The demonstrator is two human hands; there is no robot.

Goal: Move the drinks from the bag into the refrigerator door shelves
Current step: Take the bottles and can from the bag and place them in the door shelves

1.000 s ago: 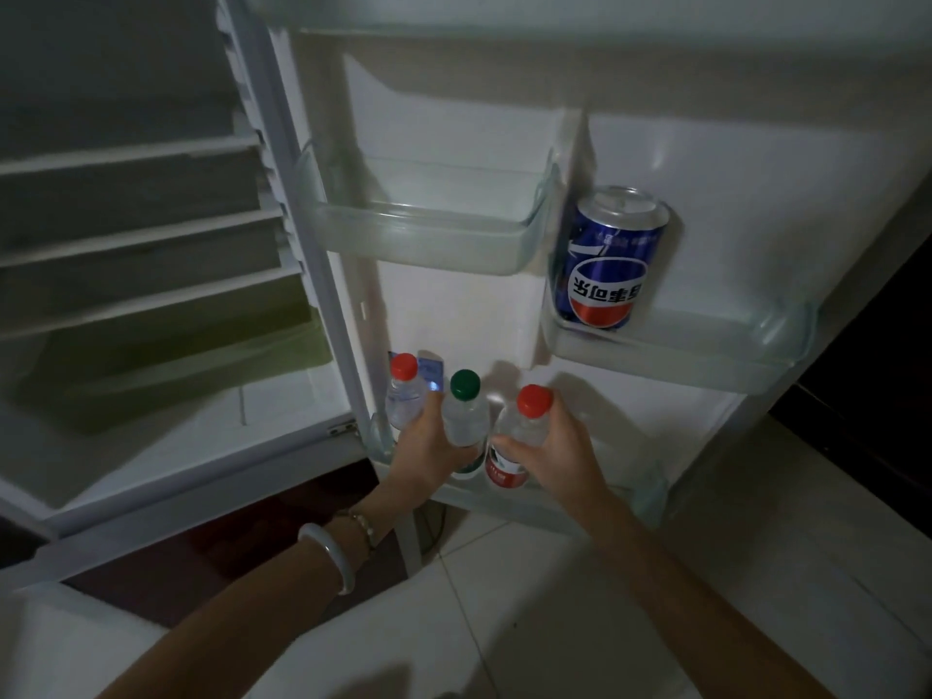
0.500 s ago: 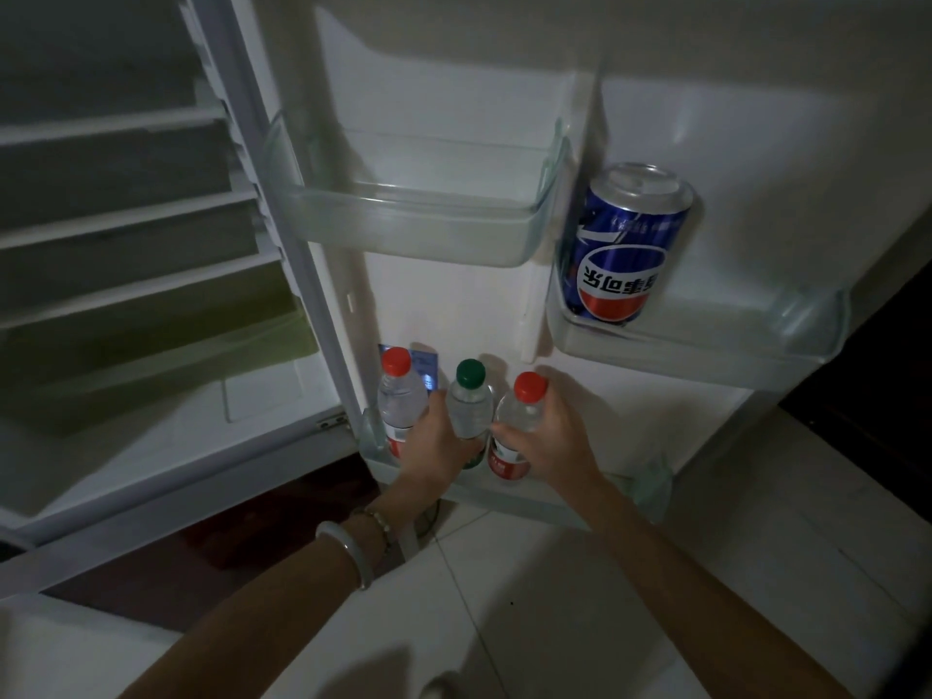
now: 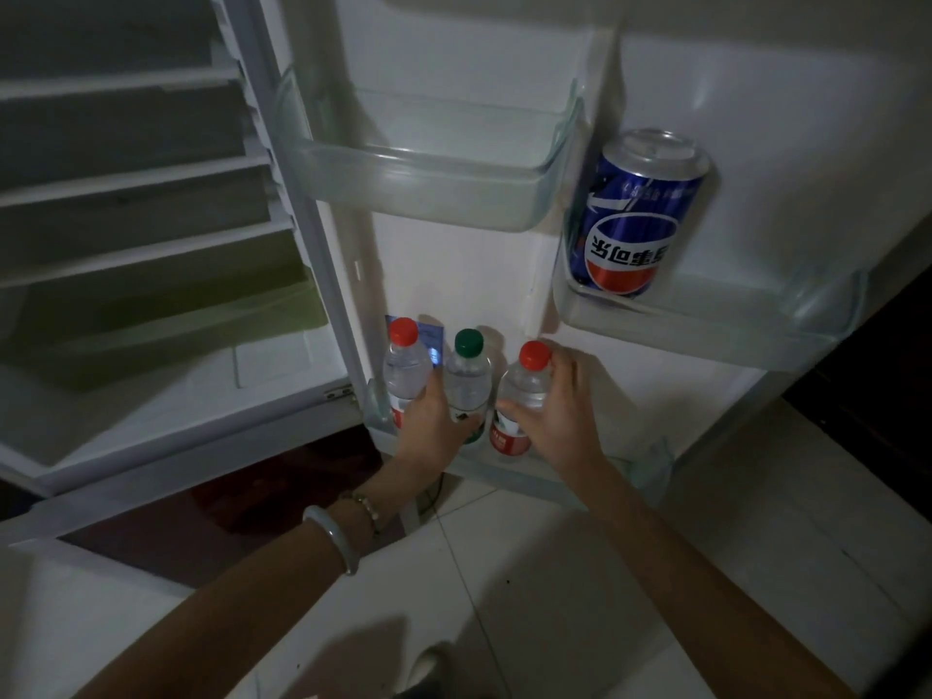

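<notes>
The left hand (image 3: 427, 426) covers the lower body and most of the label of the green-capped bottle (image 3: 468, 380), and part of the leftmost red-capped bottle (image 3: 405, 368). The right hand (image 3: 557, 411) hides the far side of the other red-capped bottle (image 3: 522, 391). Bottle label print is too small to read. The blue sticker (image 3: 434, 340) behind the caps is mostly concealed. The picture's top edge cuts off the refrigerator door (image 3: 479, 42).

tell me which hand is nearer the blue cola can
Right. The right hand grips the right-most red-capped bottle just below the blue cola can; the left hand is further left, around the green-capped bottle.
</notes>
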